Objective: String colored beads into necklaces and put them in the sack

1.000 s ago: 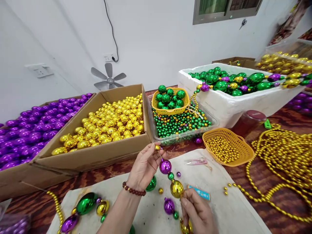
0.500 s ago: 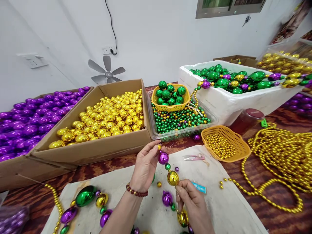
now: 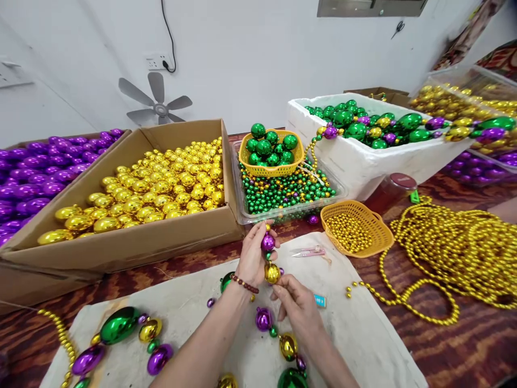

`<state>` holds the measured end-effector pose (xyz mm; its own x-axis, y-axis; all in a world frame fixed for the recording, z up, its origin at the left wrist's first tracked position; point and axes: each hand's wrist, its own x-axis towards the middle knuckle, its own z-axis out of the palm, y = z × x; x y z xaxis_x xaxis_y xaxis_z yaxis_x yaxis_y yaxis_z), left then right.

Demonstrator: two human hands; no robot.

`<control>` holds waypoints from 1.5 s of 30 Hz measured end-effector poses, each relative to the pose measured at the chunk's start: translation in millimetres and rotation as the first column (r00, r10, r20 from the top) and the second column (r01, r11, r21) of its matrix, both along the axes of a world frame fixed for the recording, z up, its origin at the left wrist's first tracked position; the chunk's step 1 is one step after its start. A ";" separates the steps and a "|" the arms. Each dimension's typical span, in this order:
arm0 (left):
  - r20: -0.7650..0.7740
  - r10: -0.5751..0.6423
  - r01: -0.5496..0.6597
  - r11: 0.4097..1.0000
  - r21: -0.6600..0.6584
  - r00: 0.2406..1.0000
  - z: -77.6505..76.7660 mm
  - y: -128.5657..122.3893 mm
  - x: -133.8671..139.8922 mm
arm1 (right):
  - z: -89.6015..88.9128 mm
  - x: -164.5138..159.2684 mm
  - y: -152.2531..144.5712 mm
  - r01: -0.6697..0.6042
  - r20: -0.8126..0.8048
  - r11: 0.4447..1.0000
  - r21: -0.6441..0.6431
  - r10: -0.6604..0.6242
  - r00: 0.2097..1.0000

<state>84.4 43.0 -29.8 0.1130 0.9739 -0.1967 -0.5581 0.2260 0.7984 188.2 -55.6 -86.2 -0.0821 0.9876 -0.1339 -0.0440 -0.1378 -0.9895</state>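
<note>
My left hand [image 3: 255,253], with a dark bead bracelet at the wrist, is closed around the top of a bead strand, its fingers behind a purple ball [image 3: 267,242] and a small green bead. Lower on that strand a gold ball [image 3: 272,273] is met by my right hand [image 3: 294,297], whose thumb and forefinger pinch just beneath it. What exactly lies between those fingertips is hidden. On the pale cloth below lie a purple ball [image 3: 264,319], a gold ball [image 3: 288,346] and a large green ball [image 3: 292,379] joined by small beads. More strung ornaments, with a green oval [image 3: 119,325], lie at left.
Behind the cloth [image 3: 177,302] stand a carton [image 3: 133,237] of gold balls, a clear tray [image 3: 283,218] of small beads and a white foam box [image 3: 343,156]. Pink thread snips [image 3: 309,251], an orange basket [image 3: 382,237] and gold bead strings [image 3: 452,253] are to the right.
My view has shifted, so the background sits further left and higher. My left hand has lowered relative to the tray, its fingers now wrapping behind the strand; my right hand stays by the gold ball.
</note>
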 end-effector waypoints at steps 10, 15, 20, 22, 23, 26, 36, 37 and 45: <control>-0.436 -0.436 0.487 0.873 0.005 0.787 1.7 8.5 -0.1 | 37.0 41.7 91.7 0.152 -0.178 0.982 0.114 -0.130 0.975; -0.507 -0.507 0.582 0.813 -0.014 0.697 3.6 12.4 0.4 | 25.2 36.9 95.1 0.188 -0.234 0.977 0.100 -0.161 0.959; -0.522 -0.561 0.619 0.781 -0.079 0.642 -1.2 12.6 3.1 | 17.2 50.3 110.7 0.474 -0.301 0.878 0.065 -0.436 0.848; -0.500 -0.588 0.630 0.769 -0.103 0.636 -3.7 12.9 3.3 | 18.7 62.3 120.0 0.572 -0.346 0.819 0.043 -0.525 0.777; -0.492 -0.595 0.631 0.767 -0.111 0.636 -4.9 13.5 2.9 | 20.2 68.0 123.1 0.600 -0.370 0.799 0.031 -0.549 0.750; -0.494 -0.596 0.635 0.765 -0.110 0.633 -7.2 17.3 1.1 | 24.6 76.9 121.1 0.557 -0.435 0.830 0.011 -0.498 0.750; -0.665 -0.575 0.717 0.692 -0.086 0.476 15.3 31.0 -4.6 | 25.9 52.9 96.0 0.251 -0.496 0.967 0.051 -0.193 0.846; -0.690 -0.566 0.726 0.682 -0.086 0.450 18.8 32.3 -5.2 | 28.6 53.2 97.5 0.244 -0.518 0.968 0.051 -0.183 0.835; -0.816 -0.463 0.760 0.648 -0.045 0.346 42.0 39.0 -16.5 | 43.8 53.1 99.5 0.120 -0.493 0.988 0.101 -0.055 0.868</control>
<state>68.0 82.0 12.2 0.6714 0.6977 -0.2498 0.4173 -0.0773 0.9055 241.2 44.0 -42.4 -0.0175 0.9995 0.0250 -0.5311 0.0119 -0.8472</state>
